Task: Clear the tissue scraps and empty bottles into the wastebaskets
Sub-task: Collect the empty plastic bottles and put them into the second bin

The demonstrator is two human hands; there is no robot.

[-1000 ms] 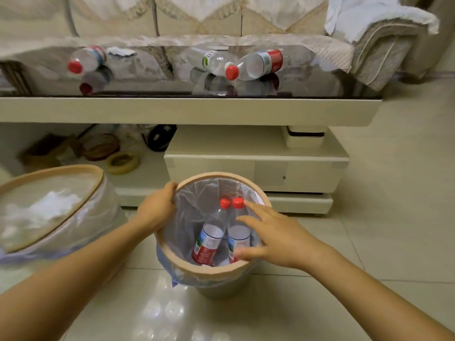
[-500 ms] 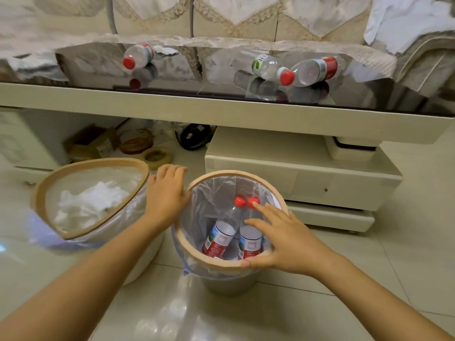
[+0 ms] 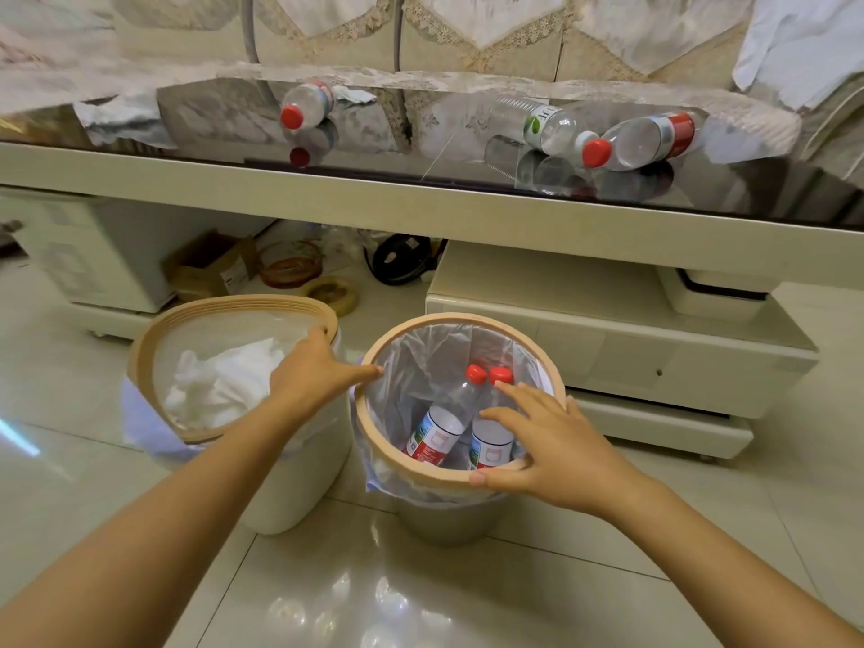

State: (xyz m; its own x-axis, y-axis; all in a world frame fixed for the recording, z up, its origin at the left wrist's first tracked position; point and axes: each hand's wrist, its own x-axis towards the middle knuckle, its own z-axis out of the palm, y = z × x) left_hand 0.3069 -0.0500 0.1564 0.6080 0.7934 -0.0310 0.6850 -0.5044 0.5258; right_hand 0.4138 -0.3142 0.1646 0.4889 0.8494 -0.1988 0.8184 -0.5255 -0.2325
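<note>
— Both hands at the round wastebasket (image 3: 374, 441): left hand (image 3: 311, 374) rests between the two rims, right hand (image 3: 544, 444) spread flat on the near rim, neither holding anything.

— Step? Seemingly steadying the bin; next, reaching up to the glass table (image 3: 421, 203).

— Bottles?

— Two (image 3: 444, 420) stand caps-up inside; three (image 3: 647, 140) lie flat on the table, two of them caps toward camera.
</note>
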